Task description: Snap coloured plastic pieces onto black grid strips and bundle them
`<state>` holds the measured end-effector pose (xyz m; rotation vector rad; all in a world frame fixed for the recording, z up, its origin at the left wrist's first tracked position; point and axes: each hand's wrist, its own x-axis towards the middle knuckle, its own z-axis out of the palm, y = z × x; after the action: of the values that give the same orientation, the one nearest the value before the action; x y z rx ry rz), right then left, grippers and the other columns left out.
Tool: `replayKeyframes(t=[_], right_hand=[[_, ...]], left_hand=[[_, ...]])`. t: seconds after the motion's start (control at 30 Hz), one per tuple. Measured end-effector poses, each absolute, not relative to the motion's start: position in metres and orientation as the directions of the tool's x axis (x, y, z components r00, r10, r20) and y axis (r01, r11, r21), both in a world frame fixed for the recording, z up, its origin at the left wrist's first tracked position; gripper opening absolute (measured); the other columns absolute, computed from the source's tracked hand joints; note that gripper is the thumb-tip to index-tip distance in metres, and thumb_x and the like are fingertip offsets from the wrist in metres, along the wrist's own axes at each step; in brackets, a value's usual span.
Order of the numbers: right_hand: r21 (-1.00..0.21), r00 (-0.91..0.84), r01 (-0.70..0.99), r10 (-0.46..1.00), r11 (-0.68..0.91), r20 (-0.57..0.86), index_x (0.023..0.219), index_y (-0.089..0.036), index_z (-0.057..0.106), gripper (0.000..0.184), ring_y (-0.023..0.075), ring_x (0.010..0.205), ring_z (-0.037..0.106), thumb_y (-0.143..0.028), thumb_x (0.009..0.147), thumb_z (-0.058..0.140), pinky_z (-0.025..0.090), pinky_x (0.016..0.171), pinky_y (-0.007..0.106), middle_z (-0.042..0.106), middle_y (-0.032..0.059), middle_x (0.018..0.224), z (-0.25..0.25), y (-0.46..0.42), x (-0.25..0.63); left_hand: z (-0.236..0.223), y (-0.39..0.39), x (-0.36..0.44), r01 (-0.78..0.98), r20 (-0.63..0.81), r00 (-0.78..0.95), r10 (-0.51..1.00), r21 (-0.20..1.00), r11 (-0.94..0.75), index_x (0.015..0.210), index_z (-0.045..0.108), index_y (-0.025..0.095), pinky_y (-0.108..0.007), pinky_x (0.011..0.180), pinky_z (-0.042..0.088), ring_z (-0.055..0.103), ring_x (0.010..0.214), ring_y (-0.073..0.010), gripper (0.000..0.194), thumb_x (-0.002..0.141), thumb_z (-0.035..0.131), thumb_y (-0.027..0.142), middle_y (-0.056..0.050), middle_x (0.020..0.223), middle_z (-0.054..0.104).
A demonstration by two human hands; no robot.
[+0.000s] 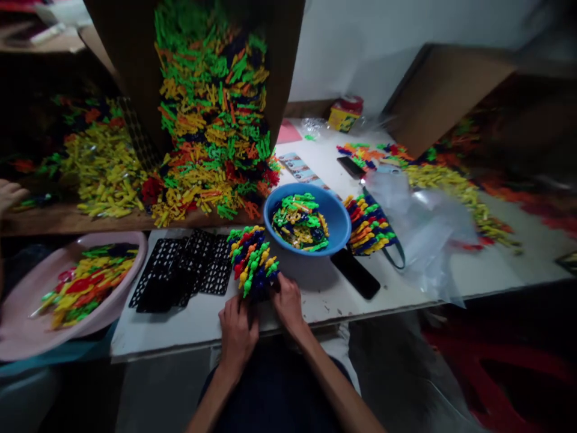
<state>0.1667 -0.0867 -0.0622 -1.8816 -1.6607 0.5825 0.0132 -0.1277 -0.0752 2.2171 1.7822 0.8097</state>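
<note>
My left hand and my right hand grip from both sides a dense bundle of multicoloured plastic pegs, held upright just above the white table's front edge. The pegs are yellow, green, red and dark blue, and their lower part is hidden by my fingers. Behind the bundle stands a blue plastic bowl holding loose green and yellow pegs. Several black plastic grid panels lie flat to the left of my hands.
A pink basin of pegs sits at left, where another person's hand shows. A black phone lies to the right, near a striped peg bundle and clear plastic bag. Pegs heap against a cardboard sheet behind.
</note>
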Motion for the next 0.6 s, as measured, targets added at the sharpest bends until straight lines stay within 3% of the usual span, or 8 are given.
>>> replayKeyframes(t=[0.1, 0.2, 0.3, 0.37, 0.43, 0.5, 0.53, 0.6], right_hand=[[-0.7, 0.117, 0.704, 0.992, -0.118, -0.05, 0.106, -0.019, 0.065, 0.022, 0.0241, 0.081, 0.068, -0.019, 0.085, 0.058, 0.044, 0.075, 0.032, 0.075, 0.0083, 0.089, -0.046, -0.082, 0.176], [-0.848, 0.009, 0.522, 0.995, -0.09, -0.1, 0.106, -0.022, 0.067, 0.021, 0.0204, 0.072, 0.067, -0.026, 0.087, 0.059, 0.047, 0.067, 0.028, 0.074, 0.0044, 0.082, -0.016, -0.079, 0.206], [-0.908, -0.013, 0.416, 0.999, 0.042, 0.04, 0.102, -0.024, 0.069, 0.024, 0.0183, 0.072, 0.066, -0.039, 0.093, 0.053, 0.05, 0.072, 0.029, 0.072, 0.002, 0.079, 0.019, -0.058, 0.253], [-0.857, 0.086, 0.504, 0.981, 0.109, 0.176, 0.105, -0.023, 0.069, 0.028, 0.0203, 0.084, 0.067, -0.041, 0.094, 0.05, 0.051, 0.083, 0.033, 0.072, 0.0044, 0.09, 0.036, -0.025, 0.284], [-0.743, 0.095, 0.657, 0.965, 0.123, 0.244, 0.117, -0.023, 0.066, 0.035, 0.0261, 0.115, 0.059, -0.041, 0.09, 0.056, 0.044, 0.101, 0.04, 0.065, 0.0098, 0.121, 0.041, 0.018, 0.306], [-0.62, 0.131, 0.785, 0.98, -0.012, 0.147, 0.135, -0.025, 0.055, 0.063, 0.0356, 0.141, 0.034, -0.05, 0.08, 0.07, 0.033, 0.112, 0.049, 0.038, 0.0137, 0.151, 0.037, 0.06, 0.317], [-0.569, 0.124, 0.819, 0.991, -0.074, 0.049, 0.141, -0.026, 0.048, 0.075, 0.0391, 0.145, 0.026, -0.053, 0.076, 0.073, 0.029, 0.113, 0.052, 0.028, 0.0147, 0.157, 0.033, 0.076, 0.319], [-0.51, 0.062, 0.856, 0.996, -0.09, -0.071, 0.144, -0.026, 0.044, 0.083, 0.0422, 0.145, 0.026, -0.056, 0.073, 0.076, 0.03, 0.112, 0.054, 0.026, 0.0176, 0.158, 0.022, 0.096, 0.32]], left_hand=[[-0.069, -0.123, 0.001, 0.767, 0.317, 0.147, 0.937, 0.561, -0.31, 0.112, 0.064, 0.021, -0.043, 0.085, 0.051, 0.062, 0.106, -0.0287, 0.029, 0.086, 0.052, 0.019, -0.013, 0.113, 0.068], [-0.037, -0.118, -0.018, 0.681, 0.359, 0.051, 0.932, 0.67, -0.295, 0.108, 0.064, 0.023, -0.038, 0.084, 0.053, 0.065, 0.098, -0.0235, 0.022, 0.092, 0.049, 0.025, -0.007, 0.104, 0.07], [0.016, -0.09, -0.02, 0.633, 0.479, -0.055, 0.876, 0.695, -0.341, 0.107, 0.062, 0.023, -0.034, 0.086, 0.051, 0.064, 0.095, -0.0203, 0.019, 0.091, 0.052, 0.025, -0.005, 0.103, 0.067], [0.051, -0.051, 0.002, 0.607, 0.548, 0.066, 0.834, 0.641, -0.469, 0.106, 0.062, 0.022, -0.034, 0.09, 0.05, 0.063, 0.098, -0.0203, 0.018, 0.091, 0.053, 0.026, -0.005, 0.104, 0.067], [0.076, 0.0, 0.041, 0.596, 0.448, 0.331, 0.83, 0.583, -0.553, 0.109, 0.061, 0.021, -0.033, 0.093, 0.05, 0.064, 0.101, -0.0199, 0.021, 0.093, 0.049, 0.027, -0.006, 0.107, 0.068], [0.087, 0.053, 0.087, 0.678, 0.159, 0.544, 0.824, 0.496, -0.543, 0.124, 0.055, 0.018, -0.035, 0.099, 0.048, 0.062, 0.113, -0.0229, 0.033, 0.093, 0.049, 0.028, -0.011, 0.121, 0.066], [0.088, 0.076, 0.11, 0.746, -0.005, 0.576, 0.818, 0.411, -0.523, 0.133, 0.049, 0.016, -0.038, 0.102, 0.046, 0.057, 0.122, -0.0268, 0.044, 0.091, 0.051, 0.029, -0.016, 0.131, 0.06], [0.084, 0.112, 0.146, 0.769, -0.08, 0.586, 0.806, 0.366, -0.523, 0.141, 0.044, 0.016, -0.047, 0.107, 0.041, 0.046, 0.135, -0.0357, 0.066, 0.079, 0.067, 0.027, -0.022, 0.146, 0.047]])
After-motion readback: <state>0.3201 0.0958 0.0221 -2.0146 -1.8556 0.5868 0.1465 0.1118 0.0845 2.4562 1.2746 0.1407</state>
